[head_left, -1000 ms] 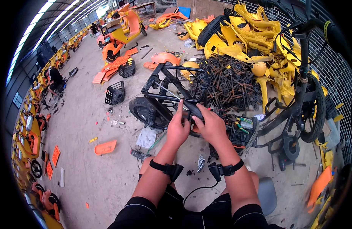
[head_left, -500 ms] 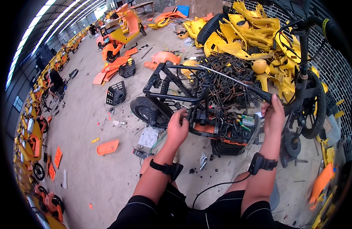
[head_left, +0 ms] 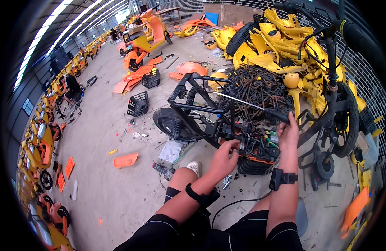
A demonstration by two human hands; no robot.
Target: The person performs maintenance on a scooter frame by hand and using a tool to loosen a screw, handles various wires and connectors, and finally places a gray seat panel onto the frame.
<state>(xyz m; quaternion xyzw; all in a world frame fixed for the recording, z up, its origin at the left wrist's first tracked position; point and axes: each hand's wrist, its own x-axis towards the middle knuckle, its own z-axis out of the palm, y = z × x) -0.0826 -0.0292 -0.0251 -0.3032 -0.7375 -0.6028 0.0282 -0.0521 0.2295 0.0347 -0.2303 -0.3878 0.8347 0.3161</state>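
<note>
A long screwdriver [head_left: 276, 113] with a black handle and thin metal shaft is in my right hand [head_left: 288, 133]. Its shaft points up and left, past the stripped black scooter frame [head_left: 201, 106] in front of me. My left hand [head_left: 225, 158] is at the near side of the frame, fingers curled in by its lower bar; whatever they grip is hidden. Just beyond that hand lie exposed wires and parts [head_left: 260, 142], above a black crate-like base [head_left: 253, 166]. The frame's rear wheel [head_left: 170, 124] stands to the left, the front wheel [head_left: 347, 121] to the right.
Behind the frame rise a heap of rusty metal parts [head_left: 260, 90] and a pile of yellow panels [head_left: 264, 46]. A corded power tool [head_left: 163, 170] and a white sheet [head_left: 171, 151] lie on the floor. Scooters [head_left: 42, 142] line the left; another person [head_left: 71, 88] crouches there.
My left hand has moved right and down along the frame toward the wires. The right hand still holds the screwdriver, slightly lower. The whole view has shifted a little.
</note>
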